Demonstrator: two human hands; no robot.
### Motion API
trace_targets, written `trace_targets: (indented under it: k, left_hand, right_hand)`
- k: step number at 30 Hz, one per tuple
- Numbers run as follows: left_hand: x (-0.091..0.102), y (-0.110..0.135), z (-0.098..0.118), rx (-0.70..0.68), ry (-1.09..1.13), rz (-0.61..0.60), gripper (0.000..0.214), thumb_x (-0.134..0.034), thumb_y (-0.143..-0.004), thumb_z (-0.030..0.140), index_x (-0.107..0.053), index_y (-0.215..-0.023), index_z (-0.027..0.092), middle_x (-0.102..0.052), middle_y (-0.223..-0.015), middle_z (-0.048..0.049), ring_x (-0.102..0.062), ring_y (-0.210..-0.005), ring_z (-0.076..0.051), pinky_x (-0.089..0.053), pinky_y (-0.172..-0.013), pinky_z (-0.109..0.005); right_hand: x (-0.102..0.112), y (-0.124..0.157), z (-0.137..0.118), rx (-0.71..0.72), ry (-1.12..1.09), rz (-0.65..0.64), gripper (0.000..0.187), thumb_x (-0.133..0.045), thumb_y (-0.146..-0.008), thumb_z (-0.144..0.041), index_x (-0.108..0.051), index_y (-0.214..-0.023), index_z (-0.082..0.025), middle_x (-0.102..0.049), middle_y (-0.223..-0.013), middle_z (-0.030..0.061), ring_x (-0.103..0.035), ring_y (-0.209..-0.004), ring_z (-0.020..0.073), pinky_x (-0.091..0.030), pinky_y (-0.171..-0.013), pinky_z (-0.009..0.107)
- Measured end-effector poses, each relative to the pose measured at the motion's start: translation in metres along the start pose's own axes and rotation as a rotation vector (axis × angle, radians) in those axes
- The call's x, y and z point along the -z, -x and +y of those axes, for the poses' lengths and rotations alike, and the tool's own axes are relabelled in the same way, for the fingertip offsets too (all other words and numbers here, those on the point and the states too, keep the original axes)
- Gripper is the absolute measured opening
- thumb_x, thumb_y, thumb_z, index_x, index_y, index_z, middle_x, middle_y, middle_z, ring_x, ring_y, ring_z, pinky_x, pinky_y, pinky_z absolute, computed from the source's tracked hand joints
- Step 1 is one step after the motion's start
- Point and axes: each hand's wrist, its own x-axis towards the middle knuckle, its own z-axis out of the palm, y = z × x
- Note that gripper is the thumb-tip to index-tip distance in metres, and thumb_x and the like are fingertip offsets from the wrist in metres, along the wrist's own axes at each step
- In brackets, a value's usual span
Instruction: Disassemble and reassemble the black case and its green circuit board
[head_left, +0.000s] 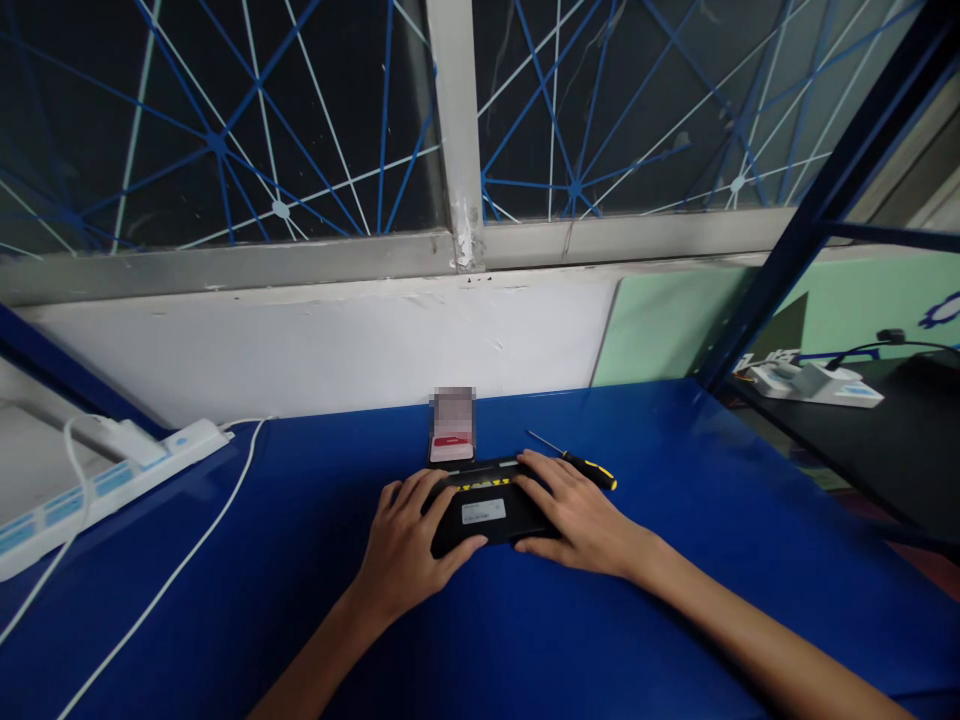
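Observation:
A flat black device [517,520], which looks like a router, lies on the blue table before me. It has a white label [484,512] on its upper face and a row of yellow, port-like parts [484,485] near its far edge. My left hand [409,530] grips its left end, with the fingers over the far corner and the thumb along the near edge. On the other end, my right hand [574,510] holds it the same way. A screwdriver [589,468] with a black and yellow handle rests just beyond my right hand.
Behind the device, a phone [452,425] with a partly blurred screen leans upright. A white power strip [112,485] and its white cable [187,555] run along the left. Blue frame posts [795,220] flank the table [675,640]. Another power strip [817,383] sits on a dark table at right.

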Motion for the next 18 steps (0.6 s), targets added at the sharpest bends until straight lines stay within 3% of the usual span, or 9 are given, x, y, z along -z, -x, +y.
trace_targets:
  k: [10,14,18]
  left_hand:
    - [0.016,0.000,-0.017,-0.057,0.168,-0.069,0.027,-0.067,-0.079,0.047,-0.068,-0.090,0.022,-0.066,-0.117,-0.0089,-0.056,-0.115,-0.032,-0.039,-0.094,-0.051]
    - [0.025,0.000,-0.024,-0.117,0.266,-0.104,0.033,-0.073,-0.074,0.048,-0.069,-0.094,0.023,-0.061,-0.123,-0.0101,-0.053,-0.117,-0.031,-0.040,-0.098,-0.050]
    - [0.034,0.001,-0.024,-0.138,0.329,-0.138,0.035,-0.076,-0.073,0.043,-0.069,-0.102,0.024,-0.062,-0.115,-0.0089,-0.053,-0.113,-0.029,-0.042,-0.098,-0.048]
  right_hand:
    - [0.010,0.001,-0.001,-0.027,-0.203,-0.106,0.082,-0.073,-0.066,-0.062,-0.052,-0.122,-0.006,-0.024,-0.151,0.0293,-0.020,-0.141,0.0397,-0.031,-0.109,0.056]
    - [0.017,0.000,0.001,-0.043,-0.305,-0.130,0.075,-0.068,-0.070,-0.065,-0.058,-0.119,-0.009,-0.030,-0.151,0.0251,-0.018,-0.142,0.0381,-0.029,-0.109,0.058]
    - [0.022,-0.002,0.003,-0.050,-0.373,-0.127,0.056,-0.060,-0.081,-0.062,-0.068,-0.107,-0.013,-0.030,-0.152,0.0188,-0.017,-0.144,0.0336,-0.026,-0.112,0.054]
